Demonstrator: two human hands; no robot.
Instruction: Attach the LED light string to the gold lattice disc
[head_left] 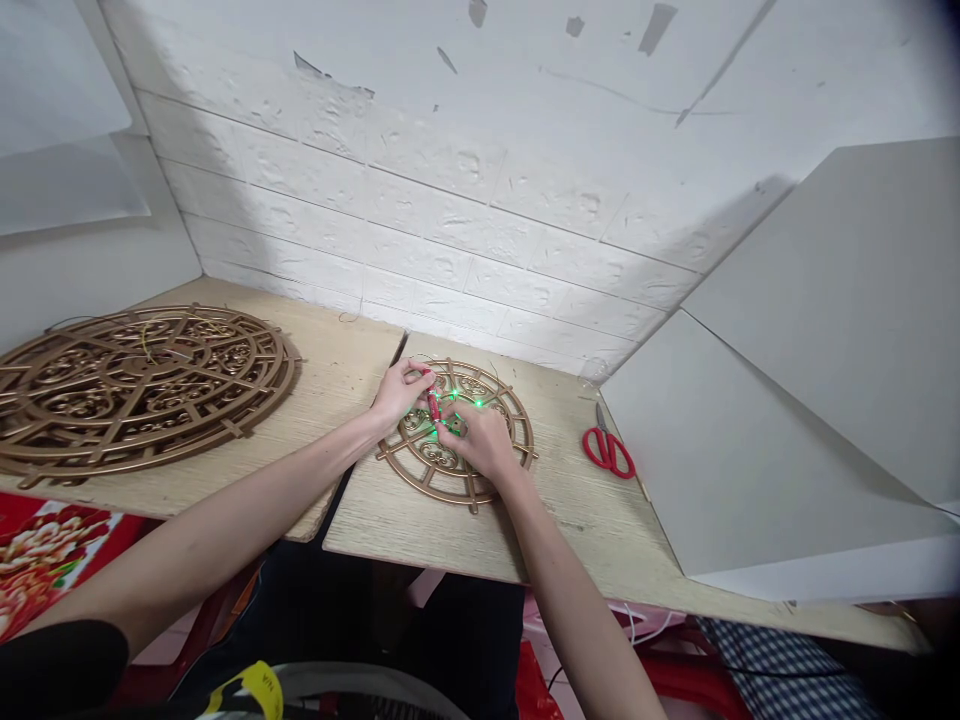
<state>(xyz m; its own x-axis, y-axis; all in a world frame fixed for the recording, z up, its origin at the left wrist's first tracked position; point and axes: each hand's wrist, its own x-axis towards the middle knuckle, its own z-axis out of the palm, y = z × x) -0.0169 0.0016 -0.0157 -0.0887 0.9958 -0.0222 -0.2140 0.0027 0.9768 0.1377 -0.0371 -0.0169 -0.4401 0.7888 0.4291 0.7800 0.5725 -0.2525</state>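
A small red cylinder that looks like a battery [433, 400] is held upright-slanted between both my hands. My left hand [400, 392] pinches its upper end, and the fingers of my right hand [480, 438] close on its lower end. Below them a round bronze-coloured lattice frame [472, 497] with scrollwork lies flat on the table. Several green lights [479, 404] glow on the frame around my fingers. Thin wires near its far rim are hard to follow, and what lies under my fingertips is hidden.
More bronze lattice frames [255, 400] are stacked at the left. Red-handled scissors [608, 452] lie to the right, beside a pale panel [810, 420]. A white brick-patterned wall [420, 230] stands behind the table [420, 538]. A dark gap [399, 349] divides the tabletop.
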